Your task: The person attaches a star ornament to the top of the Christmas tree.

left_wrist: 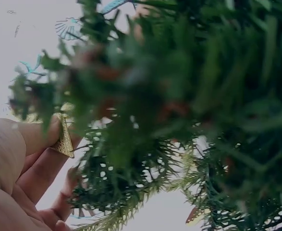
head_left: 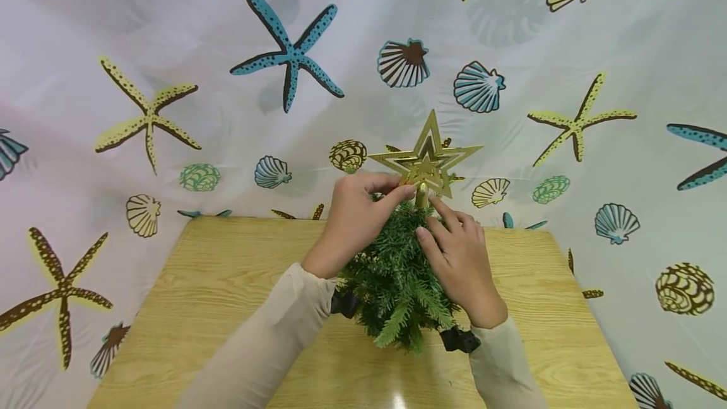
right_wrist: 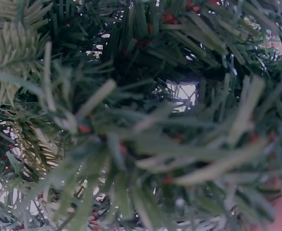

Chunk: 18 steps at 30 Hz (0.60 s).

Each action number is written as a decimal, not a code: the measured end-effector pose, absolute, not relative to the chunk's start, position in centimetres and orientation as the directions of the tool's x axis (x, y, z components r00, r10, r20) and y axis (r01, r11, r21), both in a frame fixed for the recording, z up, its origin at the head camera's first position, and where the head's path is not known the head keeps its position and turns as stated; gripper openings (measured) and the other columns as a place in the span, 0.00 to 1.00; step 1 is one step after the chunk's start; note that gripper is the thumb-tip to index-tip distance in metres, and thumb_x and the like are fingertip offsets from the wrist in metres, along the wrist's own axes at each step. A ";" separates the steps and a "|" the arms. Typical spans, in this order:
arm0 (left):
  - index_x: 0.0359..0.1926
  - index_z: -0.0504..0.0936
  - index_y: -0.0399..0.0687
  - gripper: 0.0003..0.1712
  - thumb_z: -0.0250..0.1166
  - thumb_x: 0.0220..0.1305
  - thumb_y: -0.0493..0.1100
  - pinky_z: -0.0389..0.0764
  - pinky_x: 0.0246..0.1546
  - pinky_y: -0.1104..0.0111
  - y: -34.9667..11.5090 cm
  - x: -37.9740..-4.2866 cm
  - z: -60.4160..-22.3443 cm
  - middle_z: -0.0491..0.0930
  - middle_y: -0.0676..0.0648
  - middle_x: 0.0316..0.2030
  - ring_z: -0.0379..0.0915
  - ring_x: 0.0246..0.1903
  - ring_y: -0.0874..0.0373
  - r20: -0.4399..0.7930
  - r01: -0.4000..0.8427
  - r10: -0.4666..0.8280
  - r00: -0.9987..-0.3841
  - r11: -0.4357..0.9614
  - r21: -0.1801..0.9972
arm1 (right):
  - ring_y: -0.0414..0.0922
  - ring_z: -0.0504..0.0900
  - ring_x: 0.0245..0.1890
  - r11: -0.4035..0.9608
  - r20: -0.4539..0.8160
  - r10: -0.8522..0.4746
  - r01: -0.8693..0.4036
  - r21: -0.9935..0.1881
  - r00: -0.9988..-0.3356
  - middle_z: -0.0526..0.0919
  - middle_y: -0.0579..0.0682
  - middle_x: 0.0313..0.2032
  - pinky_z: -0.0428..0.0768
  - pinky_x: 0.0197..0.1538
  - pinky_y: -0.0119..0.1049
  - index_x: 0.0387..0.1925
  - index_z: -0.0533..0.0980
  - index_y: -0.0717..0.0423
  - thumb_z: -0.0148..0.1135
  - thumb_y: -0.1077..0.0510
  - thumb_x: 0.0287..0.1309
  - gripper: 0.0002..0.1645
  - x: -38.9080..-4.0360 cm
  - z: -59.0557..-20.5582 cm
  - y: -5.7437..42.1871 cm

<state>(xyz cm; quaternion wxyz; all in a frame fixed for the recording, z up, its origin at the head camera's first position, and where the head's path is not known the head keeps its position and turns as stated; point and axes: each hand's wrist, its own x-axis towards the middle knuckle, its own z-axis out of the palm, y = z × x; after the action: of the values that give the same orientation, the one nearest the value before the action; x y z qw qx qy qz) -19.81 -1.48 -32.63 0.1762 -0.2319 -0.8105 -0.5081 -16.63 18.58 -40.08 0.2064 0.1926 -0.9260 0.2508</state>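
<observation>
A small artificial Christmas tree stands on the table, with a gold star tree topper at its tip. My left hand pinches the star's lower left point between thumb and fingers. In the left wrist view, a gold corner of the star shows between the thumb and fingers of the left hand. On the tree's right side lies my right hand, its fingers loosely bent and touching the top branches beside the star's gold base. Branches fill the right wrist view and hide most of that hand.
The tree is on a light wood table. Behind and beside the table hangs a white curtain printed with starfish and shells. Dark straps sit at both wrists, close to the lower branches.
</observation>
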 end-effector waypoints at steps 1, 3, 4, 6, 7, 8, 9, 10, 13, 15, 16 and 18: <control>0.38 0.94 0.53 0.08 0.72 0.69 0.49 0.77 0.36 0.64 -1.4 -19.9 -32.7 0.88 0.57 0.35 0.77 0.36 0.64 0.531 0.562 0.197 -0.824 0.388 0.730 | 0.62 0.67 0.67 0.800 0.480 -0.252 -0.460 -0.386 -0.840 0.62 0.49 0.78 0.58 0.68 0.65 0.61 0.81 0.58 0.39 0.37 0.82 0.36 -16.6 -40.1 18.6; 0.36 0.94 0.53 0.07 0.73 0.68 0.48 0.75 0.39 0.61 -1.2 -20.2 -33.0 0.87 0.57 0.33 0.74 0.35 0.63 0.545 0.574 0.197 -0.815 0.406 0.711 | 0.62 0.67 0.66 0.800 0.479 -0.251 -0.458 -0.386 -0.841 0.62 0.48 0.78 0.58 0.68 0.65 0.61 0.81 0.57 0.38 0.36 0.82 0.36 -16.6 -40.1 18.6; 0.36 0.94 0.53 0.06 0.73 0.68 0.47 0.74 0.41 0.60 -1.2 -20.3 -33.1 0.87 0.57 0.32 0.74 0.35 0.62 0.552 0.579 0.198 -0.810 0.418 0.700 | 0.62 0.67 0.67 0.801 0.478 -0.251 -0.458 -0.386 -0.842 0.62 0.48 0.78 0.58 0.68 0.65 0.61 0.81 0.57 0.38 0.36 0.82 0.36 -16.6 -40.0 18.6; 0.34 0.94 0.54 0.06 0.73 0.67 0.47 0.72 0.51 0.55 -1.1 -20.4 -33.3 0.87 0.58 0.31 0.75 0.35 0.62 0.561 0.586 0.200 -0.803 0.438 0.682 | 0.62 0.67 0.67 0.800 0.478 -0.253 -0.460 -0.385 -0.841 0.62 0.48 0.78 0.58 0.68 0.65 0.61 0.81 0.57 0.38 0.36 0.82 0.37 -16.6 -40.0 18.6; 0.34 0.94 0.53 0.06 0.73 0.67 0.47 0.69 0.55 0.51 -1.1 -20.4 -33.4 0.87 0.58 0.31 0.75 0.36 0.62 0.562 0.586 0.202 -0.802 0.445 0.677 | 0.62 0.67 0.66 0.800 0.478 -0.254 -0.461 -0.385 -0.841 0.62 0.47 0.78 0.59 0.68 0.65 0.61 0.81 0.57 0.38 0.36 0.82 0.36 -16.6 -40.0 18.6; 0.34 0.94 0.53 0.07 0.73 0.67 0.47 0.66 0.59 0.48 -1.1 -20.5 -33.5 0.87 0.58 0.31 0.75 0.37 0.61 0.560 0.585 0.204 -0.803 0.451 0.674 | 0.62 0.67 0.66 0.800 0.478 -0.255 -0.461 -0.384 -0.840 0.62 0.47 0.78 0.59 0.67 0.64 0.61 0.81 0.56 0.38 0.36 0.82 0.36 -16.6 -40.0 18.6; 0.33 0.94 0.53 0.07 0.73 0.68 0.47 0.63 0.61 0.46 -1.1 -20.5 -33.5 0.87 0.58 0.31 0.75 0.37 0.61 0.555 0.582 0.208 -0.805 0.457 0.673 | 0.62 0.67 0.66 0.799 0.480 -0.256 -0.463 -0.383 -0.839 0.62 0.47 0.78 0.59 0.67 0.64 0.61 0.81 0.56 0.38 0.35 0.82 0.36 -16.6 -40.0 18.6; 0.33 0.94 0.53 0.07 0.73 0.68 0.47 0.61 0.61 0.44 -1.1 -20.5 -33.6 0.87 0.58 0.31 0.75 0.38 0.61 0.548 0.577 0.210 -0.810 0.460 0.675 | 0.62 0.68 0.66 0.799 0.482 -0.255 -0.464 -0.384 -0.838 0.63 0.47 0.77 0.60 0.67 0.64 0.61 0.81 0.56 0.38 0.36 0.82 0.36 -16.6 -40.0 18.6; 0.34 0.94 0.53 0.08 0.72 0.69 0.48 0.58 0.61 0.44 -1.0 -20.6 -33.7 0.88 0.58 0.32 0.74 0.39 0.60 0.524 0.560 0.218 -0.823 0.464 0.686 | 0.62 0.68 0.66 0.799 0.487 -0.252 -0.464 -0.383 -0.836 0.63 0.47 0.77 0.60 0.66 0.64 0.61 0.81 0.56 0.38 0.35 0.82 0.37 -16.6 -39.9 18.7; 0.34 0.93 0.53 0.09 0.71 0.69 0.49 0.58 0.60 0.45 -1.0 -20.6 -33.7 0.88 0.58 0.34 0.74 0.40 0.59 0.514 0.555 0.226 -0.827 0.467 0.688 | 0.62 0.68 0.65 0.798 0.492 -0.248 -0.464 -0.385 -0.835 0.64 0.48 0.77 0.61 0.65 0.64 0.60 0.82 0.55 0.37 0.35 0.81 0.37 -16.5 -40.0 18.7; 0.34 0.93 0.53 0.09 0.71 0.70 0.49 0.58 0.60 0.46 -1.0 -20.7 -33.8 0.88 0.58 0.34 0.74 0.41 0.59 0.510 0.553 0.228 -0.829 0.469 0.689 | 0.62 0.68 0.65 0.796 0.495 -0.246 -0.465 -0.387 -0.834 0.64 0.48 0.77 0.61 0.65 0.65 0.60 0.82 0.55 0.37 0.35 0.81 0.37 -16.6 -40.0 18.7; 0.34 0.93 0.54 0.09 0.71 0.70 0.49 0.58 0.60 0.46 -1.0 -20.7 -33.8 0.88 0.57 0.35 0.74 0.41 0.58 0.502 0.547 0.231 -0.833 0.476 0.689 | 0.63 0.69 0.65 0.793 0.501 -0.241 -0.467 -0.393 -0.831 0.65 0.48 0.76 0.62 0.64 0.65 0.59 0.82 0.55 0.38 0.35 0.81 0.37 -16.6 -40.1 18.6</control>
<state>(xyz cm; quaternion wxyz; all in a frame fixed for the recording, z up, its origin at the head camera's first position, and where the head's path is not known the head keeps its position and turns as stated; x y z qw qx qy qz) -20.68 -1.00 -33.82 0.1727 -0.2312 -0.8415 -0.4566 -16.56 18.64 -40.08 0.2182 0.1920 -0.9212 0.2585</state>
